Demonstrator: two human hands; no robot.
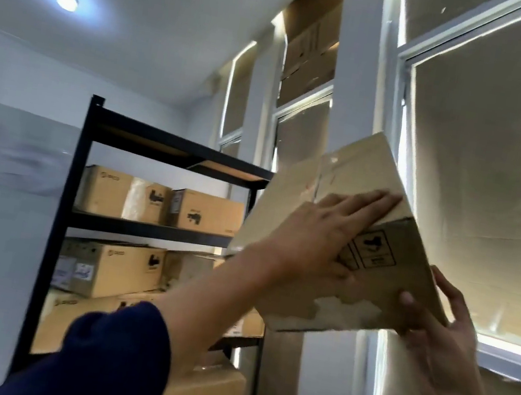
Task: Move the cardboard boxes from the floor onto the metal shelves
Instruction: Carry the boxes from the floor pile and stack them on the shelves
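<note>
Beneath the left hand the printed label on the held cardboard box is partly covered, the box hides the metal shelves' right end, and the picture's lower edge cuts off both forearms.

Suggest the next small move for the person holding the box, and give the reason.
Probably swing the tilted box left toward the top shelf: both hands, left hand and right hand, hold it raised, that shelf looks bare, and the shelves below hold boxes.
</note>
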